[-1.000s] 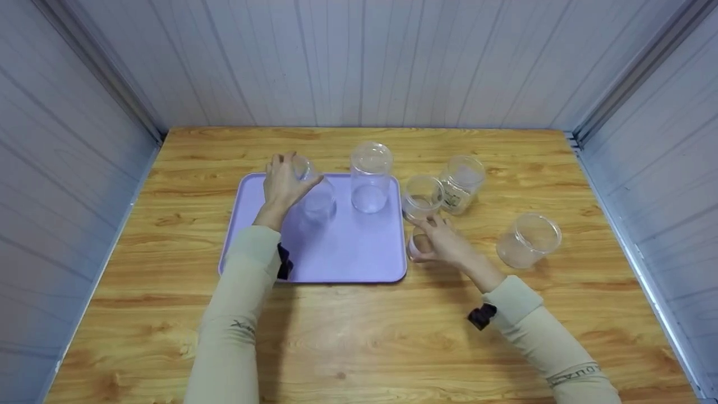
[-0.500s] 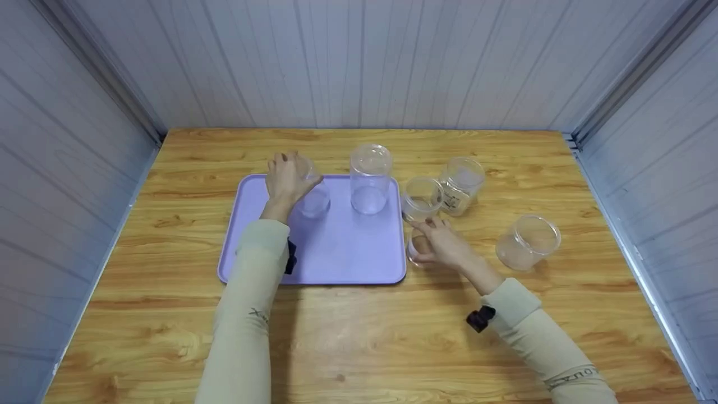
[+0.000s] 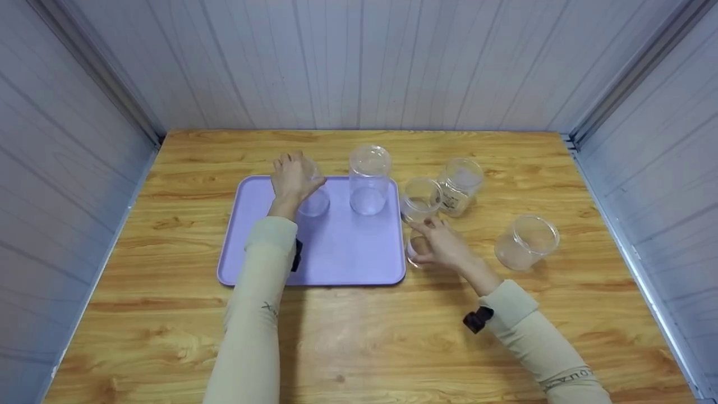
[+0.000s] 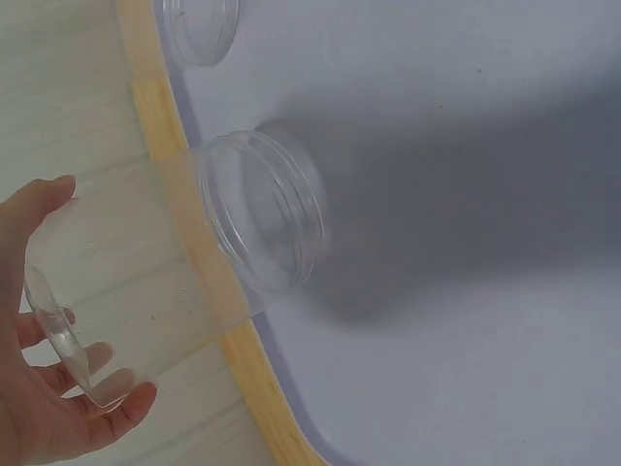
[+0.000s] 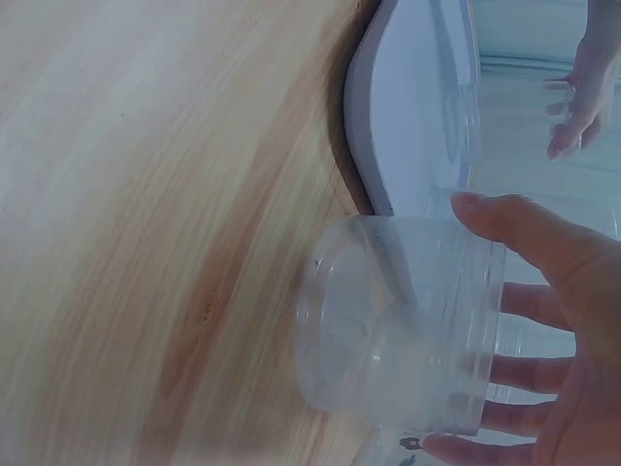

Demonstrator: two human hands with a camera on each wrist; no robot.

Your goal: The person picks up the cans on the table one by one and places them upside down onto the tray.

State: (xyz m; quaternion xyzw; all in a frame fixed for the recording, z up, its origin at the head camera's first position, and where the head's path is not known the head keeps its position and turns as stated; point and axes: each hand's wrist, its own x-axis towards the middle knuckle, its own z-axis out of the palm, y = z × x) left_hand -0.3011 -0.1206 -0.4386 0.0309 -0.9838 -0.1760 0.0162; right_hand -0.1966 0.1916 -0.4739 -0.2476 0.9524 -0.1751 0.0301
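Our left hand (image 3: 293, 177) and right hand (image 3: 443, 244) grip jars (image 4: 175, 262) (image 5: 398, 330); one tall jar (image 3: 368, 182) is on the middle tray (image 3: 348, 255), three right-side jars (image 3: 420, 199) (image 3: 461, 185) (image 3: 526, 242) aren't.

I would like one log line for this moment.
left hand: grips tall jar | right hand: grips short jar beside tray | other tall jar: on tray

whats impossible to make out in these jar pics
Head view: upper end of the leftmost jar, partly behind the left hand.
Head view: what the printed jar says, too small to read.
Left wrist view: most of the tall jar standing on the tray, cut off by the top edge.
Right wrist view: much of the printed jar, cut off by the bottom edge.
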